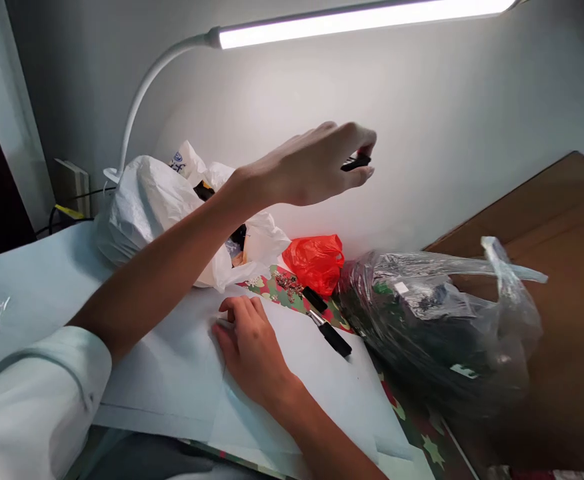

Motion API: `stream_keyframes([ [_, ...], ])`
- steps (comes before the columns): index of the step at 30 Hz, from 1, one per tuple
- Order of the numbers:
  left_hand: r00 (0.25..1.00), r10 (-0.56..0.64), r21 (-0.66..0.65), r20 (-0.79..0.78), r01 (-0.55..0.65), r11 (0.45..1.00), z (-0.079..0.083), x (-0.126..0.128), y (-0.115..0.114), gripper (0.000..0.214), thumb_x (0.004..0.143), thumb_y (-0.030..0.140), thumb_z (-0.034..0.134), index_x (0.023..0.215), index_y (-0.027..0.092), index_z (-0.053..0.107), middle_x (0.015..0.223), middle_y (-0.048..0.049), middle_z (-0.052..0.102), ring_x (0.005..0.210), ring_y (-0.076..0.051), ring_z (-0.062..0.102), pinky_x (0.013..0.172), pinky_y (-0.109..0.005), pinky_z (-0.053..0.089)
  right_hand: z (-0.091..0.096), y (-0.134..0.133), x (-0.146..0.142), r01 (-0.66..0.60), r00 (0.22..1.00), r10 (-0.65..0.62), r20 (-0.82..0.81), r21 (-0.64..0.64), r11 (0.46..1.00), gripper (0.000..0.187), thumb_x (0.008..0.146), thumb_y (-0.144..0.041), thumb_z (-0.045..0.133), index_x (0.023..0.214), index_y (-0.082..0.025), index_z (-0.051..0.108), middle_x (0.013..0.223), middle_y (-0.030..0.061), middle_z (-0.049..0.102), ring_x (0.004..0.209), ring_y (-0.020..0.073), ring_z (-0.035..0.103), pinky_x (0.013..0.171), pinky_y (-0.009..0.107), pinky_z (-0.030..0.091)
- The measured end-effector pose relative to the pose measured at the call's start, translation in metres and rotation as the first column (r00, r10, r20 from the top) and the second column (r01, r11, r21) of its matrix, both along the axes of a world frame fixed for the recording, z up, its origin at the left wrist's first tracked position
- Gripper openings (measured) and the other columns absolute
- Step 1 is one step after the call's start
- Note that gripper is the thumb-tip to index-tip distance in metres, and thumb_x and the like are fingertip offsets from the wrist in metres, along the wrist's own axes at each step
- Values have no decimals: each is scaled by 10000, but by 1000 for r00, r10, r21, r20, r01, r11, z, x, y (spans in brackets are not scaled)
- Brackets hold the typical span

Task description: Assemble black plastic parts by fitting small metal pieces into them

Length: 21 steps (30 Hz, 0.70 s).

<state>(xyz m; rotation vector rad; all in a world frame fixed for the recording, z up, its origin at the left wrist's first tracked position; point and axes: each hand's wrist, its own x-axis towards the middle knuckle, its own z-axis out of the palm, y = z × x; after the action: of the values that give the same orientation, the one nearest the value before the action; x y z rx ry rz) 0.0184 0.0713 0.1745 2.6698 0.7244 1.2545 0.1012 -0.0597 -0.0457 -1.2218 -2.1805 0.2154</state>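
My left hand (317, 160) is raised above the table in front of the wall. Its thumb and fingers are closed on a small black object (356, 162), mostly hidden by the fingers. Lower down, my right hand (252, 340) rests on white paper (172, 373), its fingers loosely bent, a gap showing between thumb and forefinger. I see nothing held there. To its right lies a black-handled tool with a silver tip (335, 337). Beyond this is a short black piece like a cap (315, 298), beside a small heap of shiny bits (288, 283).
A white plastic bag (147, 200) with dark items stands at the back left, a red bag (317, 260) by the wall. A large clear bag (422, 333) and cardboard (562, 280) occupy the right. Overhead, a lit lamp (362, 23) hangs on a bent neck.
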Motion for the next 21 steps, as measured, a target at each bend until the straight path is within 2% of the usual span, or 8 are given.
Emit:
stream_keyframes([
  [3, 1000, -19, 10, -19, 20, 1000, 1, -3, 1, 208, 1016, 335, 590, 1070, 170, 705, 842, -48, 648, 726, -156, 527, 701, -316, 327, -5, 0, -2, -46, 999, 43, 24, 124, 991, 235, 945, -28, 644, 1079, -220, 621, 990, 43, 704, 917, 235, 599, 759, 335, 546],
  [6, 995, -87, 2, -48, 87, 996, 0, -8, 2, 240, 1056, 326, 529, 1115, 157, 689, 830, -42, 651, 661, -131, 476, 670, -305, 342, -10, -1, -6, -16, 1000, 8, 30, 269, 963, 265, 926, 27, 601, 958, -236, 623, 916, 21, 695, 843, 221, 577, 709, 319, 499],
  [8, 990, -125, 10, -68, 126, 992, -1, -11, 3, 256, 1071, 346, 511, 1143, 161, 673, 860, -42, 660, 664, -131, 477, 656, -297, 350, -10, -1, -9, 19, 1000, -17, -9, 351, 936, 262, 933, 23, 590, 941, -237, 623, 884, 15, 694, 807, 214, 573, 695, 319, 472],
  [12, 983, -159, 15, -95, 161, 987, -3, -16, 7, 227, 1034, 318, 574, 1187, 169, 650, 965, -50, 694, 746, -141, 528, 691, -278, 388, 3, 0, -6, 92, 991, -37, -125, 469, 879, 216, 998, -26, 585, 947, -231, 632, 855, 2, 720, 783, 199, 603, 732, 325, 453],
  [16, 987, -141, 28, -75, 144, 989, -2, -19, 9, 383, 953, 224, 631, 1334, 182, 619, 1056, -60, 710, 789, -150, 551, 724, -271, 411, 43, -1, 6, 105, 980, 19, -196, 600, 793, 150, 1019, -102, 675, 959, -240, 671, 818, -34, 761, 767, 181, 635, 748, 323, 448],
  [19, 988, -150, -21, -36, 150, 989, 1, -22, 5, 465, 968, 245, 604, 1430, 197, 593, 1079, -63, 717, 800, -157, 579, 721, -268, 429, 89, -5, 17, 128, 971, 38, -237, 644, 754, 120, 999, -141, 733, 966, -254, 712, 824, -49, 779, 778, 171, 664, 764, 321, 475],
  [21, 981, -190, -35, 22, 191, 981, 4, -22, 0, 450, 978, 271, 608, 1419, 184, 614, 1056, -61, 718, 814, -157, 594, 737, -270, 442, 123, -8, 26, 193, 967, -18, -256, 680, 707, 96, 972, -188, 780, 933, -273, 760, 844, -40, 776, 768, 169, 677, 759, 327, 486],
])
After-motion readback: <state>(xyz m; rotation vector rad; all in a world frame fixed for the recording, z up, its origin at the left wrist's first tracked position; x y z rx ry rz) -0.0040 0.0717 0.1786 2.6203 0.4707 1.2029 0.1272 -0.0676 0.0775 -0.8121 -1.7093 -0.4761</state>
